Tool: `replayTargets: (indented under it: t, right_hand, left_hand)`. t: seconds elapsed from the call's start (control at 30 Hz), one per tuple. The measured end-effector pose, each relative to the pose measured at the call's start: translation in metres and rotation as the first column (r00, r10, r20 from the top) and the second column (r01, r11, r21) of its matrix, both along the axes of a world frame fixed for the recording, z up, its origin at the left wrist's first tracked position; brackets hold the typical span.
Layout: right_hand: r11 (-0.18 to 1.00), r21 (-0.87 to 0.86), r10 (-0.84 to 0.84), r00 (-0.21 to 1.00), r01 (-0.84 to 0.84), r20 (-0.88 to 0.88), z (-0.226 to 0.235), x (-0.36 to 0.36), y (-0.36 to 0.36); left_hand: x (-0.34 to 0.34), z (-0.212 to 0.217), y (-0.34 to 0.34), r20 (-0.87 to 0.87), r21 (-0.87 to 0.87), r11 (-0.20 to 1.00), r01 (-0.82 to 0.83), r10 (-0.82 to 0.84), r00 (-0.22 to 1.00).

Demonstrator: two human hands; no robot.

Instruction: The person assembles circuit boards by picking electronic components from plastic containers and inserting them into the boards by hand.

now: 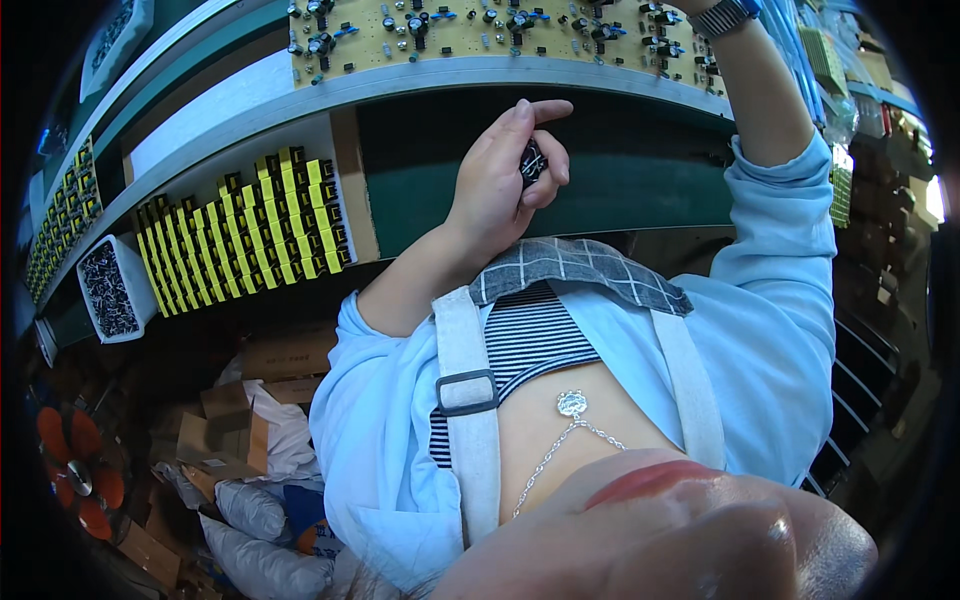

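My left hand (pixel 500 175) is over the dark green bench top, its fingers curled around a small bunch of black parts with thin wire leads (pixel 533 163). Its index finger points out to the right. Beyond it, along the top edge, lies a tan circuit board (pixel 460 45) carrying black cylinders, blue parts and other small components. My right arm reaches up to the board's right end, a striped band (pixel 725 17) around the wrist. Only a sliver of my right hand (pixel 690 4) shows at the upper edge, and its fingers are out of the picture.
A pale metal rail (pixel 430 80) runs along the board's near side. To the left are a tray of yellow-and-black blocks (pixel 245 235) and a white bin (pixel 149 285) of small black parts. Blue wires (pixel 790 60) hang at the right. Cartons (pixel 225 435) and an orange-bladed fan (pixel 80 470) stand lower left.
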State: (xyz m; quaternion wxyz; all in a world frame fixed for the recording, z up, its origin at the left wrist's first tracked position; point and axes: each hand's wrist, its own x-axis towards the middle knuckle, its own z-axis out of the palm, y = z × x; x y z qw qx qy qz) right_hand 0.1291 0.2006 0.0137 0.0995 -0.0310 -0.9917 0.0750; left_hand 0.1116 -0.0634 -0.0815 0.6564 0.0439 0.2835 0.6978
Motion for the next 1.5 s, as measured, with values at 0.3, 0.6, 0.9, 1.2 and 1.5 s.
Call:
replayTargets:
  t: [0.3, 0.6, 0.9, 1.2, 1.5]
  right_hand:
    - [0.985, 0.163, 0.052, 0.998, -0.058, 0.037, 0.003, -0.004, -0.003]
    - [0.987, -0.152, 0.038, 0.996, -0.05, -0.079, 0.002, 0.028, -0.087]
    - [0.615, -0.789, 0.186, 0.97, 0.007, 0.154, -0.04, 0.056, -0.133]
    - [0.502, -0.854, 0.238, 0.927, 0.138, 0.29, -0.038, 0.05, -0.136]
    - [0.691, -0.718, 0.256, 0.958, -0.086, 0.132, -0.047, 0.047, -0.143]
  left_hand:
    - [0.002, 0.0, 0.0, -0.053, 0.02, 0.999, -0.032, 0.033, 0.998]
    - [-0.011, -0.008, -0.014, -0.244, 0.168, 0.982, -0.086, 0.126, 0.962]
    - [-0.01, -0.001, -0.018, -0.481, 0.112, 0.992, -0.057, 0.104, 0.87]
    - [-0.011, -0.003, -0.021, -0.475, 0.051, 0.996, -0.072, 0.088, 0.875]
    - [-0.015, -0.001, -0.021, -0.342, -0.039, 0.995, -0.089, 0.07, 0.937]
